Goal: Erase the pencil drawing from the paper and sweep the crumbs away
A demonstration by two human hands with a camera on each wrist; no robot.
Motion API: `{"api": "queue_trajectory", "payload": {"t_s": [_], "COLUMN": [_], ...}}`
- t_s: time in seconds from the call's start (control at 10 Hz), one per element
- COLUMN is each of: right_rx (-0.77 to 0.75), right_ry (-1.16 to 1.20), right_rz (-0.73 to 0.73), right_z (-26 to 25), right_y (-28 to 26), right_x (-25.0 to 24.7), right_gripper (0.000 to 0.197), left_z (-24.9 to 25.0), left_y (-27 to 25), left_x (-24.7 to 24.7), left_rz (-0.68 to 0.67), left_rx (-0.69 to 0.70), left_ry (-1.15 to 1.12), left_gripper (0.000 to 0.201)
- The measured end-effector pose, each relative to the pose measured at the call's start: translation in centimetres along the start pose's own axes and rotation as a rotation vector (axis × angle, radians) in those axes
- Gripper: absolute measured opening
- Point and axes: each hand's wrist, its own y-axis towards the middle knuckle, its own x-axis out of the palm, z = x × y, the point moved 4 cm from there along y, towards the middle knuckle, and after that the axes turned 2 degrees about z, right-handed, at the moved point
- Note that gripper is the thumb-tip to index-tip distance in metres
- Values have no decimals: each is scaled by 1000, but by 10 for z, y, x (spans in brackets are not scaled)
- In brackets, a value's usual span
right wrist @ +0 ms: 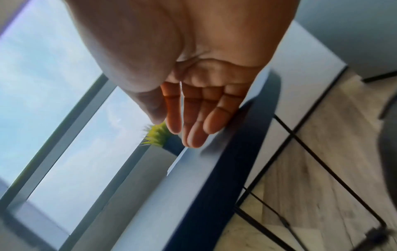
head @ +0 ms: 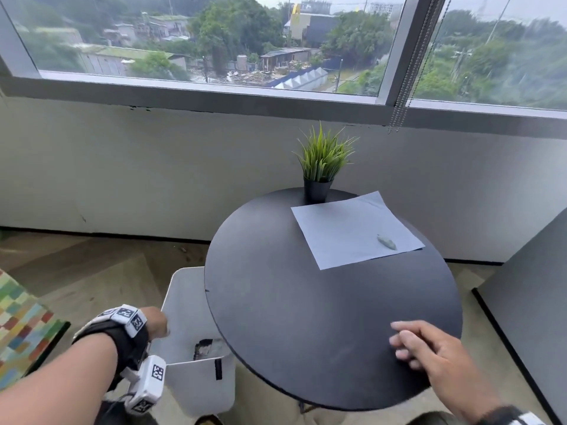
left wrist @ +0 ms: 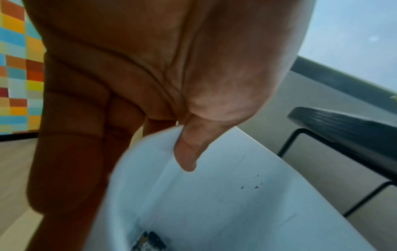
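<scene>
Left wrist view: our left grip (left wrist: 133,95) pinches the white bin (left wrist: 247,195) by its rim, thumb (left wrist: 189,149) inside the wall, other fingers outside. Bin hangs just beside the surface (head: 306,317), at its left edge, dark scrap at the bottom. Our right grip (head: 429,351) is empty, fingers straight and together, over the near edge. Paper (head: 346,231) lies flat at the far side, eraser (head: 387,242) on it, potted plant (head: 320,167) just behind.

blank white paper (head: 352,230) flat on table; grey eraser (head: 386,242) resting on it
</scene>
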Motion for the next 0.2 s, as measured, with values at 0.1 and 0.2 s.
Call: {"api": "queue_trajectory", "payload": {"t_s": [0.1,0.2], "right_rx": [112,102], "right_ry": [79,22], "right_rz": [16,126], "right_z": [9,20], "right_y": [16,37], "right_x": [-4,5], "right_gripper": [32,25], "left_z": [-16,-45], "left_y": [41,85], "left_x": [9,34], "left_rz": [12,-77], "left_rx": [54,-117], "left_ry": [58,158], "left_gripper": [47,49]}}
